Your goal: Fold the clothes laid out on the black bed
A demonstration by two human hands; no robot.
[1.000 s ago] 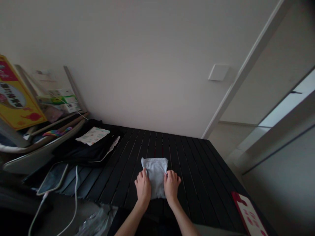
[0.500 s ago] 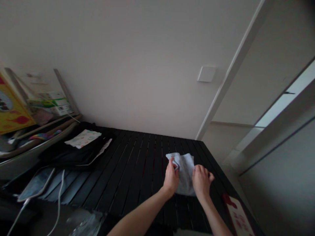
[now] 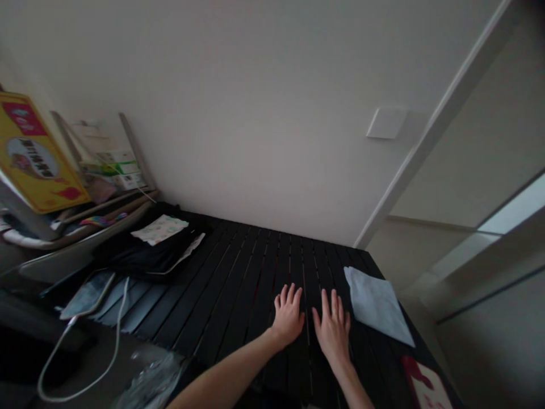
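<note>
My left hand (image 3: pixel 289 313) lies over the black slatted table (image 3: pixel 238 272) with its fingers spread, holding nothing. Close beside it on the right, my right hand (image 3: pixel 332 326) is likewise flat with the fingers stretched out and nothing in them. A pale grey-white cloth (image 3: pixel 378 304) rests spread out, roughly rectangular, on the table's right side. It is apart from both hands, nearest to my right one.
At the left are a black bag (image 3: pixel 136 244) with a patterned packet (image 3: pixel 160 229) on top, and a phone (image 3: pixel 87 294) on a white cable (image 3: pixel 118 335). Clear plastic wrap (image 3: pixel 151 380) sits at the front. A red-and-white box (image 3: pixel 426 386) lies at the right edge.
Both hands have let go of the cloth, which now lies flat to their right. My fingers have opened out over the slats. The view has shifted somewhat.
</note>
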